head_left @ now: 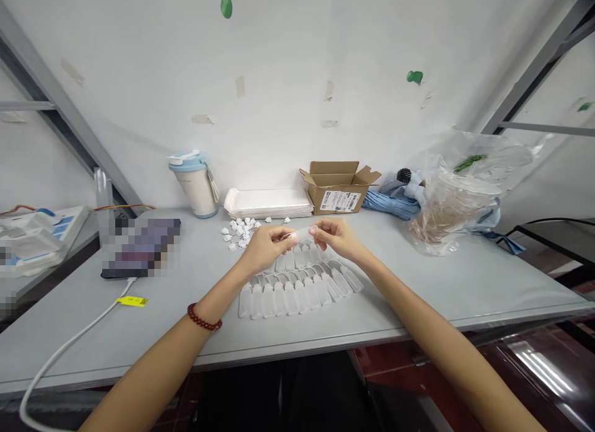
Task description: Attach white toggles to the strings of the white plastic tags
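Observation:
Above the table, both my hands hold one small translucent plastic sleeve (304,233) between them. My left hand (269,243) pinches its left end, where a thin loop shows near the fingers. My right hand (335,235) pinches the other end between thumb and fingertips. Below them, a row of similar translucent sleeves (289,297) with thin loops lies side by side on the table. A second row (297,257) lies behind it, partly hidden by my hands. Small white pieces (242,230) are heaped left of my left hand.
A stack of white flat packets (269,202) and an open cardboard box (339,187) stand along the wall. A tumbler (198,187) and a cabled phone (142,249) are on the left. Plastic bags (446,209) and blue cloth (393,204) lie at the right.

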Available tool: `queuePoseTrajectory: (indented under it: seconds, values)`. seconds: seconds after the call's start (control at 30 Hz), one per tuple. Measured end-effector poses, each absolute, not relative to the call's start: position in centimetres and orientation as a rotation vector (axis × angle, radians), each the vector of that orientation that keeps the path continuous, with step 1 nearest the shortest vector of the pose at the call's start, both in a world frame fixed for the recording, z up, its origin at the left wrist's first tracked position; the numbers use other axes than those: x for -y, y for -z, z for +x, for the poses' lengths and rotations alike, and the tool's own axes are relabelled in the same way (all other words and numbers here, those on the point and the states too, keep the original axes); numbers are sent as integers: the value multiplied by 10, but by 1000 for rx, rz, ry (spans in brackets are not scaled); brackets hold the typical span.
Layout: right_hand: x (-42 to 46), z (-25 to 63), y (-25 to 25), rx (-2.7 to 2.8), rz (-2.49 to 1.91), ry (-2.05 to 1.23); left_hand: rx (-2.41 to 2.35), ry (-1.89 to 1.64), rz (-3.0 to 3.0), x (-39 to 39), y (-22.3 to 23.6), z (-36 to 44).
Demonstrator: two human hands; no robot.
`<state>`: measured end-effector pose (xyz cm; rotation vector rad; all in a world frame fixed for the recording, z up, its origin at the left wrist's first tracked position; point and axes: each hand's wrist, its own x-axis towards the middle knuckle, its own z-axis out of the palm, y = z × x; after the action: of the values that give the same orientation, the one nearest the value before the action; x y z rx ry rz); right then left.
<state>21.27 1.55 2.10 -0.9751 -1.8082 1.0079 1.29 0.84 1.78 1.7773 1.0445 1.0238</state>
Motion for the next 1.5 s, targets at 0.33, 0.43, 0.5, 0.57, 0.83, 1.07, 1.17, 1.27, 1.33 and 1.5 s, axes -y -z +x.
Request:
queuePoseTrajectory:
  seconds: [0.33,0.43,0.5,0.57,0.83,1.07,1.17,1.27,1.33,1.5]
  values:
    - [-10,209,-23,1825,-985,-962,-1040,-905,1753,-5,-24,15]
    - [-8,207,-24,1825,-1005,-945,-1039,-862,1763,-4,-24,14]
    - [-7,207,-24,1818,-1003,-936,-1033,-842,1756,-4,-24,14]
    - [-7,207,-25,1814,-994,-933,-1045,-842,1742,-4,-24,15]
    - [-7,208,-23,1848,-1023,-864,-1082,-897,1721,-4,-23,16]
    - [-10,207,-18,1893,-1072,-778,-1129,-1008,1866,0,-22,16]
    - [-12,206,-15,1861,-1062,-835,-1176,-1070,1903,-1,-21,17]
    - [-13,206,-14,1837,-1081,-848,-1151,-1095,1910,-1,-22,17]
    - [-13,205,-16,1828,-1085,-835,-1097,-1040,1879,-1,-23,17]
    - [-11,206,-18,1841,-1071,-767,-1000,-886,1660,-2,-24,18]
